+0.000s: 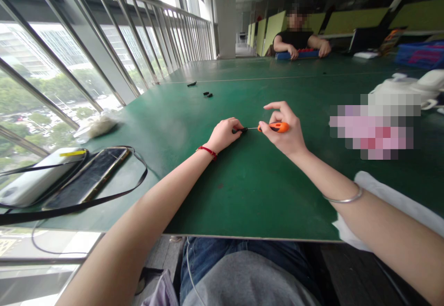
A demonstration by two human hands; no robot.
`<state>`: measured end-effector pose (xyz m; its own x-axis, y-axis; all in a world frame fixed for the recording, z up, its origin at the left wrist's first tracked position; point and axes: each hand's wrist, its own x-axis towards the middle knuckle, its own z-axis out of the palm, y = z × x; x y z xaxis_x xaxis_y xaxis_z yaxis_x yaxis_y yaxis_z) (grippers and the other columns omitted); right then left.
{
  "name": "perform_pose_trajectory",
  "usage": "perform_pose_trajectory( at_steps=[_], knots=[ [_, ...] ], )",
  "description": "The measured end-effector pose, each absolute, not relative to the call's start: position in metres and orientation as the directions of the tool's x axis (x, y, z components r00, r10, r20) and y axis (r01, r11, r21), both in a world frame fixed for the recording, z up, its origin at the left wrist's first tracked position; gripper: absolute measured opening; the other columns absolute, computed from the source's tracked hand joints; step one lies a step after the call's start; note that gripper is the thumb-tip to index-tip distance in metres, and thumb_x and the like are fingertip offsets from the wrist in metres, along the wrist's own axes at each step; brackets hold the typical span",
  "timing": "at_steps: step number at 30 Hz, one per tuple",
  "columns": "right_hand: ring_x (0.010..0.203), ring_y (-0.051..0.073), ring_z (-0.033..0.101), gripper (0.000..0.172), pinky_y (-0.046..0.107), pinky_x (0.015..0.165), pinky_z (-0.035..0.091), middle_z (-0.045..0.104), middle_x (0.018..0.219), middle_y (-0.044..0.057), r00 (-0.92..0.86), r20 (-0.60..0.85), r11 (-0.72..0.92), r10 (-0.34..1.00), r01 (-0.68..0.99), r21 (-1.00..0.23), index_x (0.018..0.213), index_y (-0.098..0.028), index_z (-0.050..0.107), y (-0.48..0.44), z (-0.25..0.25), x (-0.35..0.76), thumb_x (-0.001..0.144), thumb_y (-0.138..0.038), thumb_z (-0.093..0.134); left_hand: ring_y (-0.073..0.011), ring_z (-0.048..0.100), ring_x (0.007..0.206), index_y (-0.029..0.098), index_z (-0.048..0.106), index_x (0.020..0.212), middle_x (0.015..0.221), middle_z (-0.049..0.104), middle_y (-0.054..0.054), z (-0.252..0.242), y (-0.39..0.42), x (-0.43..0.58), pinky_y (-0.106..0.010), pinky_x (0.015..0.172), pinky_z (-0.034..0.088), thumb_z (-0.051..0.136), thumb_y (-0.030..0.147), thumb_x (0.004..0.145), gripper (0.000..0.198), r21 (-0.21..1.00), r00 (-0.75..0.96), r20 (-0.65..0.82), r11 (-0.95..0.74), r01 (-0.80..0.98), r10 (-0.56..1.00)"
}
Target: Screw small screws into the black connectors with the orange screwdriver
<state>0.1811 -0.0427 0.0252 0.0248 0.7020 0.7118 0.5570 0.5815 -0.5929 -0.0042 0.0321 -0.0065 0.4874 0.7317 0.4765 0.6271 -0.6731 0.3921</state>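
Orange plastic forms the stubby handle of a small screwdriver (277,127), which I see pinched between the thumb and fingers of the right hand (282,134); its thin metal shaft meets a small black part (242,130) held in the closed fingers of the left hand (224,134), above the green work table (222,195).

Nothing here can be read (all too small or blurred).

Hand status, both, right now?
Left hand: closed, holding a small black part.
Right hand: closed, holding an orange-handled screwdriver.
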Motion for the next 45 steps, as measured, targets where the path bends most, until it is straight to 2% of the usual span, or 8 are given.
perform_pose_trajectory(
  at_steps=[13, 17, 22, 27, 32, 37, 41, 45],
  knots=[
    [0.053, 0.013, 0.053, 0.01, 0.031, 0.067, 0.045, 0.054, 0.059, -0.004, 0.031, 0.756, 0.593, 0.654, 0.599, -0.538, 0.079, -0.022, 0.06, -0.041, 0.0228, 0.182, 0.072, -0.03, 0.06, -0.0151, 0.063, 0.08, 0.016, 0.068, 0.085, 0.089, 0.067, -0.003, -0.0056, 0.0311, -0.0043, -0.025, 0.073, 0.052, 0.056, 0.015, 0.074, 0.016, 0.395, 0.482, 0.472, -0.666, 0.633, 0.738],
    [0.057, 0.014, 0.055, 0.031, 0.033, 0.072, 0.047, 0.056, 0.067, -0.004, 0.054, 0.797, 0.622, 0.601, 0.594, -0.509, 0.099, -0.022, 0.057, -0.0406, 0.0224, 0.1822, 0.069, -0.027, 0.061, -0.015, 0.063, 0.079, 0.016, 0.068, 0.083, 0.088, 0.067, -0.003, -0.0041, 0.0294, -0.0036, -0.025, 0.072, 0.052, 0.056, 0.014, 0.074, 0.015, 0.402, 0.479, 0.464, -0.659, 0.636, 0.745],
    [0.058, 0.015, 0.056, 0.011, 0.031, 0.069, 0.046, 0.06, 0.062, -0.002, 0.053, 0.769, 0.578, 0.637, 0.627, -0.522, 0.078, -0.022, 0.061, -0.0406, 0.0217, 0.182, 0.072, -0.031, 0.061, -0.0153, 0.063, 0.079, 0.016, 0.067, 0.084, 0.088, 0.067, -0.003, -0.004, 0.0289, -0.0035, -0.025, 0.072, 0.052, 0.057, 0.014, 0.074, 0.015, 0.395, 0.478, 0.467, -0.659, 0.64, 0.744],
    [0.053, 0.013, 0.054, 0.034, 0.033, 0.07, 0.047, 0.058, 0.068, -0.004, 0.065, 0.805, 0.63, 0.589, 0.587, -0.509, 0.101, -0.022, 0.056, -0.0406, 0.0218, 0.1806, 0.067, -0.028, 0.063, -0.0154, 0.063, 0.079, 0.016, 0.067, 0.084, 0.087, 0.067, -0.003, -0.0046, 0.0296, -0.0036, -0.025, 0.072, 0.052, 0.056, 0.014, 0.073, 0.015, 0.396, 0.478, 0.468, -0.66, 0.639, 0.743],
    [0.053, 0.014, 0.055, 0.01, 0.031, 0.067, 0.046, 0.055, 0.055, -0.004, 0.058, 0.772, 0.589, 0.633, 0.61, -0.529, 0.075, -0.023, 0.059, -0.0407, 0.0211, 0.1799, 0.073, -0.033, 0.06, -0.0156, 0.063, 0.078, 0.016, 0.067, 0.083, 0.086, 0.067, -0.003, -0.0051, 0.0305, -0.0035, -0.025, 0.071, 0.052, 0.056, 0.014, 0.073, 0.015, 0.388, 0.481, 0.47, -0.663, 0.641, 0.74],
    [0.058, 0.014, 0.056, 0.032, 0.032, 0.069, 0.047, 0.057, 0.067, -0.004, 0.086, 0.789, 0.623, 0.608, 0.564, -0.541, 0.097, -0.023, 0.055, -0.0417, 0.0211, 0.1781, 0.067, -0.027, 0.063, -0.0157, 0.063, 0.079, 0.016, 0.067, 0.084, 0.087, 0.067, -0.003, -0.0053, 0.0303, -0.0035, -0.025, 0.071, 0.052, 0.056, 0.014, 0.073, 0.016, 0.391, 0.478, 0.473, -0.662, 0.639, 0.74],
    [0.054, 0.015, 0.054, 0.012, 0.032, 0.068, 0.045, 0.052, 0.053, -0.004, 0.071, 0.75, 0.564, 0.658, 0.613, -0.553, 0.074, -0.022, 0.058, -0.0427, 0.0217, 0.1778, 0.072, -0.033, 0.061, -0.0156, 0.064, 0.08, 0.017, 0.067, 0.084, 0.088, 0.067, -0.003, -0.0047, 0.0299, -0.0035, -0.025, 0.073, 0.052, 0.056, 0.014, 0.073, 0.016, 0.399, 0.475, 0.46, -0.653, 0.644, 0.75],
    [0.055, 0.014, 0.055, 0.028, 0.033, 0.071, 0.046, 0.058, 0.068, -0.004, 0.092, 0.779, 0.609, 0.62, 0.57, -0.552, 0.096, -0.022, 0.056, -0.042, 0.0215, 0.1787, 0.069, -0.027, 0.061, -0.0155, 0.063, 0.08, 0.017, 0.067, 0.084, 0.088, 0.067, -0.003, -0.0049, 0.0301, -0.0037, -0.025, 0.073, 0.052, 0.056, 0.015, 0.073, 0.015, 0.399, 0.478, 0.462, -0.656, 0.641, 0.747]
  ],
)
